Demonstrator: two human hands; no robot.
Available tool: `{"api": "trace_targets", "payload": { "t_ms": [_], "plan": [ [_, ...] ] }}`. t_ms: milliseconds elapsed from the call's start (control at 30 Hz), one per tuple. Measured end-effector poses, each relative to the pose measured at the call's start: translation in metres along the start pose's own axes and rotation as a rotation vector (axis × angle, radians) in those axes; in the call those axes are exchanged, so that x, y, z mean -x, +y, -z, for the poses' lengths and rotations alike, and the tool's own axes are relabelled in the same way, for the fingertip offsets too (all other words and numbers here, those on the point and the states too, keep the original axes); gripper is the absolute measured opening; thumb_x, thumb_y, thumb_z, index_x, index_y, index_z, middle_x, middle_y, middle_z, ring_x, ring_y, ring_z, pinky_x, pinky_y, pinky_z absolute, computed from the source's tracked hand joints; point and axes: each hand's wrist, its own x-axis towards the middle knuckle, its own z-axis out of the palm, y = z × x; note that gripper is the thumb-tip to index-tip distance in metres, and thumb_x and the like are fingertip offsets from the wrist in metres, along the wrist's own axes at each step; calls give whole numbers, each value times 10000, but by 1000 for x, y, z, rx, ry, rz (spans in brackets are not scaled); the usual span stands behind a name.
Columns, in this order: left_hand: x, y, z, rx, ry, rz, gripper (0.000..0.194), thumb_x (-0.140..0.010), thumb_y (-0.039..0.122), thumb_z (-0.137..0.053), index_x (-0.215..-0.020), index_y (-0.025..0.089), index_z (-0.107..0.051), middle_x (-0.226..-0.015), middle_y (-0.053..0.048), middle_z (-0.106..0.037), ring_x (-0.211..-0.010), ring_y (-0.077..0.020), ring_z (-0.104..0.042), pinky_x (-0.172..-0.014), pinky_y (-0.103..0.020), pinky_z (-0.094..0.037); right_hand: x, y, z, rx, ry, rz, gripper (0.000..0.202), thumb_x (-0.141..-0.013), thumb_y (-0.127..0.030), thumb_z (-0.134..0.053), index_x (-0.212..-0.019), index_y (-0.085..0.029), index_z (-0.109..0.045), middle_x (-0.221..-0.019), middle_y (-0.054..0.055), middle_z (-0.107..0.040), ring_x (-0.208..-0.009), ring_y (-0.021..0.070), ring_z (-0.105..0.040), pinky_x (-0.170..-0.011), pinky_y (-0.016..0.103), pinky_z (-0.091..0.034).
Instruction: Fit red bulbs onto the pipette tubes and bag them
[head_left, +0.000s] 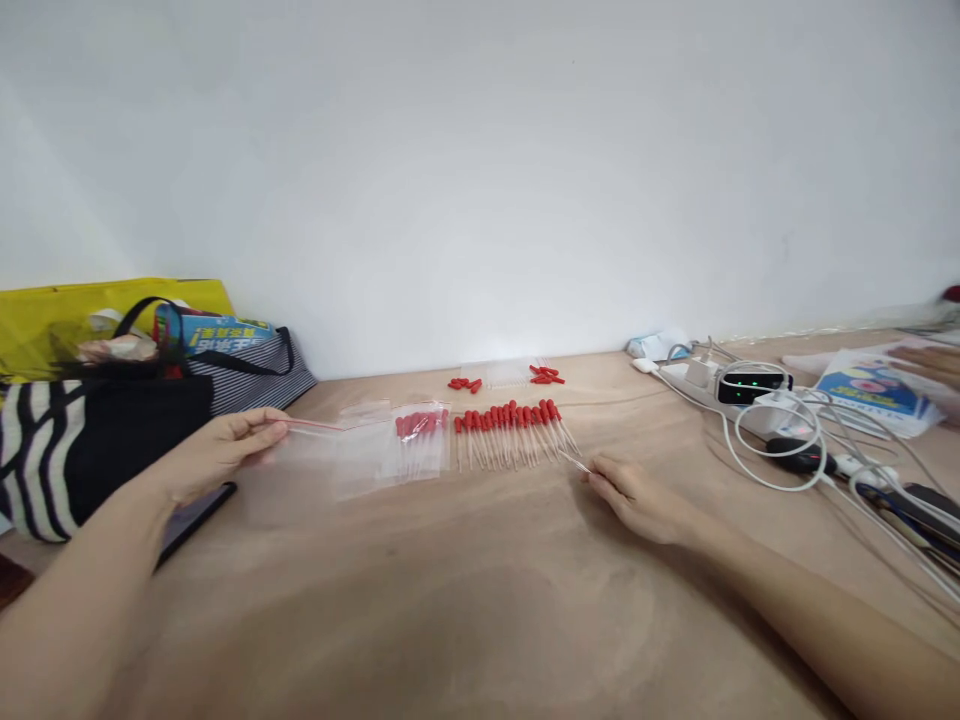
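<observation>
My left hand (229, 452) pinches the red-striped top edge of a clear zip bag (319, 458), which stretches rightward just over the table. Beside it lies another clear bag (420, 462) with several red-bulbed droppers inside. To the right, a row of droppers (510, 430) lies side by side, red rubber bulbs away from me and thin pale tubes toward me. My right hand (634, 497) is closed at the row's right end, its fingertips on a thin whitish stick-like piece (575, 462) whose kind I cannot make out.
Loose red bulbs (465, 384) and more red bulbs (547, 375) lie near the wall around a clear bag (508, 373). Bags (259, 370) crowd the left; a dark flat device (196, 525) lies under my left arm. Cables and a power strip (686, 385) occupy the right, near another person's hand (934, 362).
</observation>
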Motion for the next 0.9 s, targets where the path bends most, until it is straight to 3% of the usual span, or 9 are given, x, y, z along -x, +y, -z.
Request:
{"api": "trace_targets", "payload": {
  "t_ms": [133, 233, 333, 400, 467, 567, 633, 767, 900],
  "plan": [
    [13, 31, -26, 111, -494, -143, 404, -497, 526, -682, -640, 166, -566, -517, 51, -474, -472, -78, -396, -443, -166, -317, -2, 4, -8, -77, 77, 19, 299, -860, -331, -271, -855, -179, -529, -759, 57, -580, -670, 163, -530, -620, 271, -393],
    [24, 63, -77, 93, -804, -280, 358, -577, 521, -643, -662, 180, -578, -555, 33, -486, -474, -93, -411, -423, -184, -324, -3, 8, -12, -112, 100, -16, 314, -854, -360, -291, -931, -193, -546, -704, 29, -594, -625, 160, -532, -582, 259, -387],
    [34, 88, -135, 56, -1000, -365, 344, -613, 494, -635, -703, 167, -583, -569, 29, -513, -461, -86, -431, -414, -181, -329, -3, 8, -12, -56, 80, -4, 323, -850, -362, -314, -741, -183, -561, -616, 20, -547, -568, 147, -493, -550, 252, -371],
    [39, 97, -166, 8, -982, -490, 327, -600, 461, -662, -686, 156, -580, -560, 28, -526, -499, -104, -474, -458, -195, -365, -3, 8, -10, -23, 82, 12, 335, -849, -347, -328, -662, -173, -544, -628, 30, -524, -578, 142, -484, -565, 255, -376],
    [44, 98, -185, -93, -778, -671, 319, -582, 422, -698, -731, 164, -586, -637, 17, -558, -600, -139, -518, -546, -232, -401, -2, 6, -8, -18, 77, 32, 326, -852, -327, -335, -685, -162, -561, -677, 42, -524, -619, 144, -496, -605, 264, -388],
    [53, 90, -186, -141, -447, -849, 329, -645, 403, -669, -871, 185, -569, -862, -26, -585, -810, -197, -531, -716, -308, -410, -1, 5, -7, -59, 23, 70, 307, -859, -295, -339, -790, -160, -605, -723, 51, -543, -668, 146, -514, -646, 267, -394],
    [62, 78, -173, -130, -354, -857, 248, -746, 389, -574, -899, 195, -562, -910, -43, -578, -865, -201, -526, -769, -331, -406, 0, 4, -6, -91, -13, 98, 296, -860, -283, -351, -841, -170, -624, -736, 52, -558, -684, 145, -520, -651, 260, -395],
    [84, 46, -145, -175, -520, -844, 347, -789, 414, -508, -1100, 260, -516, -1192, -59, -483, -1094, -238, -435, -922, -383, -341, 1, 4, -5, -117, -65, 149, 275, -851, -280, -386, -943, -208, -636, -778, 52, -571, -714, 147, -528, -657, 254, -400],
    [96, 24, -139, -233, -669, -735, 572, -794, 461, -478, -1308, 306, -280, -1371, -46, -305, -1246, -265, -261, -1000, -446, -247, 2, 4, -1, -83, -98, 174, 286, -848, -302, -389, -964, -228, -639, -723, 40, -542, -677, 143, -517, -627, 250, -398]
  ]
}}
